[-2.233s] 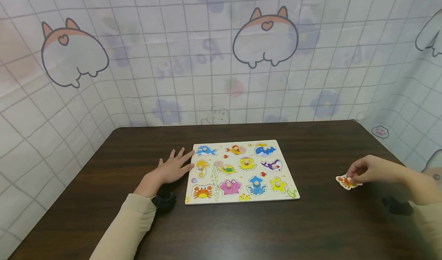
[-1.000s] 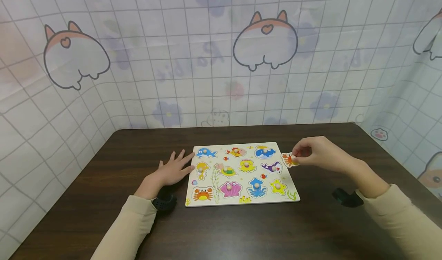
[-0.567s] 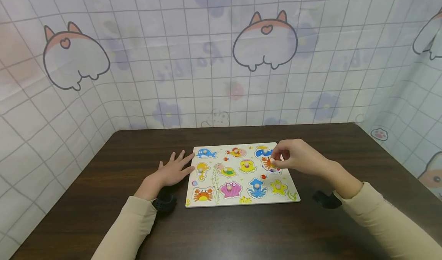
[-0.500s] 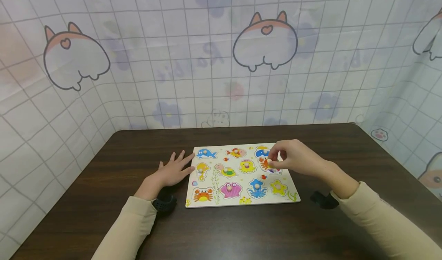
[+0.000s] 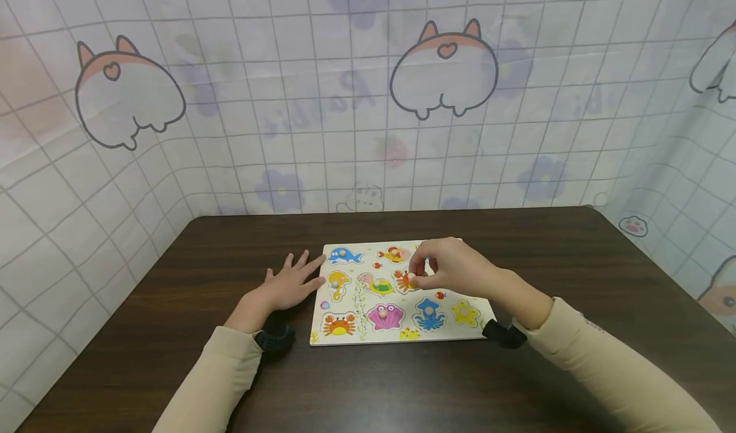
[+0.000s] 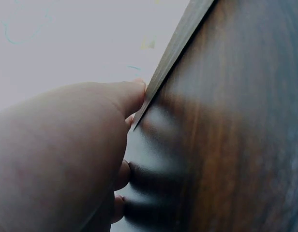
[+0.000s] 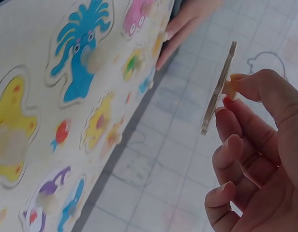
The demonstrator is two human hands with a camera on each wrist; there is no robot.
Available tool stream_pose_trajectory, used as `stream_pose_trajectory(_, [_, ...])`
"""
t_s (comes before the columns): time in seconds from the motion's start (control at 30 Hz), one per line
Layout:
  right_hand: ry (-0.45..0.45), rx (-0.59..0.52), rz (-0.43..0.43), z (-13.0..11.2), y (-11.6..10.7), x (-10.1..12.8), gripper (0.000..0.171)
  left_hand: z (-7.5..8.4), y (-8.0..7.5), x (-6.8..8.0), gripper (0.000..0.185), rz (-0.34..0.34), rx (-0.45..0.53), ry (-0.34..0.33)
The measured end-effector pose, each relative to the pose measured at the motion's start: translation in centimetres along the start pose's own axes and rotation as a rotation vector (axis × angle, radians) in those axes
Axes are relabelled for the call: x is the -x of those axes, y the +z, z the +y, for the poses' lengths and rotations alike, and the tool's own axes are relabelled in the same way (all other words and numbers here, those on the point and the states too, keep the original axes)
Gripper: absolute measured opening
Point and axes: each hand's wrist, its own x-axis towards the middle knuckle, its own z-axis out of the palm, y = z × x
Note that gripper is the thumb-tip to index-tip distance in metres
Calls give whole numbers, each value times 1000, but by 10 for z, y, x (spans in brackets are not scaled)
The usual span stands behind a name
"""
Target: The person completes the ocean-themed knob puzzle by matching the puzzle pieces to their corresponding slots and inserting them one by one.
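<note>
A white puzzle board (image 5: 451, 335) with knobbed sea-animal pieces lies on the dark table. My right hand (image 5: 454, 267) holds a crab puzzle piece (image 5: 402, 281) over the middle of the board, covering the yellow octopus there. The right wrist view shows this piece edge-on (image 7: 219, 89), its knob pinched between thumb and fingertips, off the board. On the board's lower left is another crab picture (image 5: 339, 324), with no knob showing. Spread fingers of my left hand (image 5: 284, 287) lie at the board's left edge; its thumb (image 6: 132, 96) touches that edge in the left wrist view.
The brown table (image 5: 368, 388) reaches back to a white gridded cloth (image 5: 322, 133) with cartoon prints. Other pieces on the board include a blue squid (image 5: 429, 318), a pink shell (image 5: 385, 318) and a yellow starfish (image 5: 464, 315). A black band (image 5: 275, 338) circles the left wrist.
My right hand has lifted the crab piece from the table's right side and carried it left, past the board's right edge to above its middle. The left hand stays in place.
</note>
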Motion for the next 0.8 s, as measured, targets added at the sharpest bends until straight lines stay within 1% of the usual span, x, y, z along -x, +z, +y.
stream_pose_trajectory(0.2, [-26, -16, -35, -9, 12, -14, 11, 0, 1, -1, 66, 3, -3, 0])
stream_pose_trajectory(0.37, [-16, -25, -79, -17, 26, -25, 11, -2, 2, -4, 67, -1, -8, -4])
stream_pose_trajectory(0.6, [-19, 4, -142, -35, 45, -40, 15, 1, 1, -3, 66, -2, -4, -6])
stream_pose_trajectory(0.8, [-36, 39, -191, -46, 59, -50, 17, 0, 1, -2, 66, 0, -12, -11])
